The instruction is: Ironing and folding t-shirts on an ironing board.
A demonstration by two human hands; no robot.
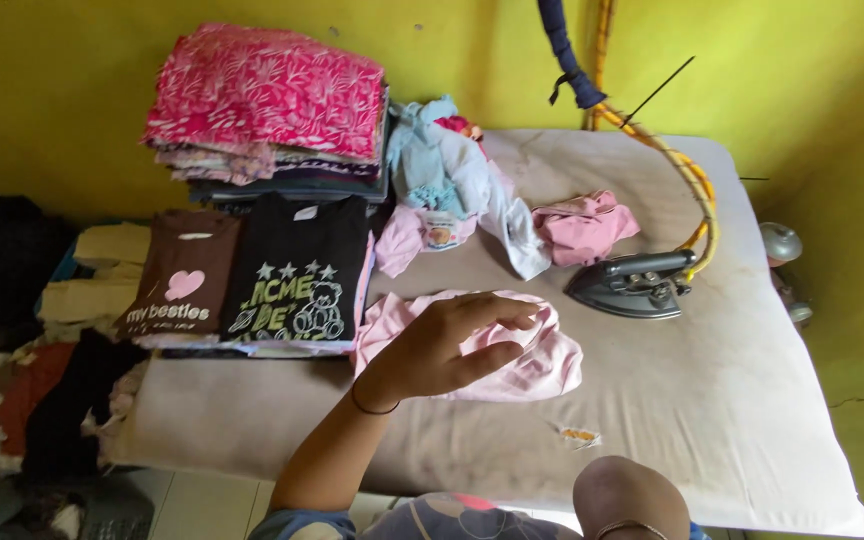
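Fingers spread loosely and gripping nothing, the left hand (pixel 442 345) is hovering palm-down over the crumpled pale pink cotton garment (pixel 512 350) lying just beneath it on the padded grey ironing surface (pixel 712 400). The dark metal iron (pixel 632 283) is resting beyond the fingertips, to their right. The right hand is lying out of view.

The left hand (pixel 447 350) covers part of the pink garment (pixel 537 365). The right arm (pixel 632 500) is cut off at the bottom edge (hand unseen).
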